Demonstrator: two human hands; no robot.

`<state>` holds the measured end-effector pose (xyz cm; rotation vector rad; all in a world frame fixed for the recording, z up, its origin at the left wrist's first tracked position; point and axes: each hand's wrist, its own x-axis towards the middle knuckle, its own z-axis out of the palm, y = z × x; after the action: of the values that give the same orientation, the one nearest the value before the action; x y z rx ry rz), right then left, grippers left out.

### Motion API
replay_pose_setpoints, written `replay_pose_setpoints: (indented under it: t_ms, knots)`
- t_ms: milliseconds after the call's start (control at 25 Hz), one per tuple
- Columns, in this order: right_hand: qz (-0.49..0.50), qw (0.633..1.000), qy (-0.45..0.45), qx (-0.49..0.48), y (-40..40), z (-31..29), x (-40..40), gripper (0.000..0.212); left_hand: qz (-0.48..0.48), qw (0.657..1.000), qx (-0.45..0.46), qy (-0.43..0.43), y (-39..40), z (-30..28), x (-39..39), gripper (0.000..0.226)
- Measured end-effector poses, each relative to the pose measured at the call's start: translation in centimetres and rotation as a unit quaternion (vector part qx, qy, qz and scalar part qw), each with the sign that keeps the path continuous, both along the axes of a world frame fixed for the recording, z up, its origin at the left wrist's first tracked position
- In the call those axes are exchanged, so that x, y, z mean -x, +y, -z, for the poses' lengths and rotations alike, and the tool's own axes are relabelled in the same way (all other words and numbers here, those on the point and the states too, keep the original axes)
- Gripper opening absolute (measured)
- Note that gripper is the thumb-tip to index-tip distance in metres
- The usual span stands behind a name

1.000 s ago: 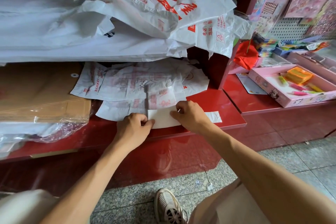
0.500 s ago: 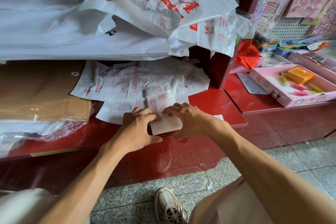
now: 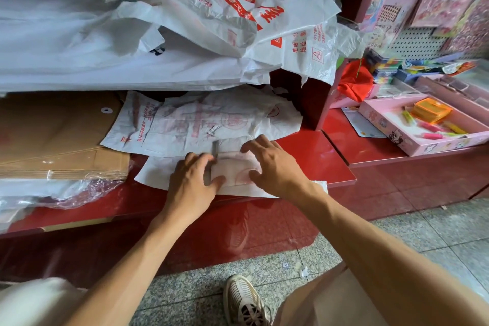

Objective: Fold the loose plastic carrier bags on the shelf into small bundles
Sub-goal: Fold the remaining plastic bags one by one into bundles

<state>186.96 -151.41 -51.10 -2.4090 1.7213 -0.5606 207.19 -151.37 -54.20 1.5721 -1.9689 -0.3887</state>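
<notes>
A white carrier bag with faded red print lies partly folded into a small rectangle on the red shelf, near its front edge. My left hand presses on the bag's left side with its thumb stretched across the fold. My right hand rests on the right side with spread fingers. Behind them several more flattened bags lie spread out. A large heap of loose white bags with red lettering fills the shelf above.
A stack of brown envelopes in clear wrap lies left of the bags. To the right stands a pink tray of small stationery below a pegboard display. My shoe stands on the tiled floor below.
My hands pinched the bag's near edge, folded it over away from me, and now lie on top of the folded part farther back on the shelf.
</notes>
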Motion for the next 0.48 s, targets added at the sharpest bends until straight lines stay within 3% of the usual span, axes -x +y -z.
replay_pose_setpoints:
  t_ms: [160,280,400,480]
  knots:
    - [-0.061,0.988,0.102,-0.099,0.1,-0.72,0.01,0.061,0.077,0.995,-0.014,-0.059,-0.12,0.02,0.28,0.072]
    - [-0.049,0.991,0.095,-0.08,-0.26,-0.7,0.27,0.058,0.092,0.994,-0.005,-0.054,-0.31,-0.41,0.15,0.071]
    - [-0.031,0.999,-0.006,-0.041,-0.44,-0.54,0.01,0.038,0.095,0.994,-0.048,-0.036,-0.4,-0.47,0.2,0.063]
    - [-0.004,0.993,-0.105,-0.056,-0.44,-0.78,-0.02,0.03,0.082,0.994,-0.069,0.03,-0.31,-0.57,0.37,0.046]
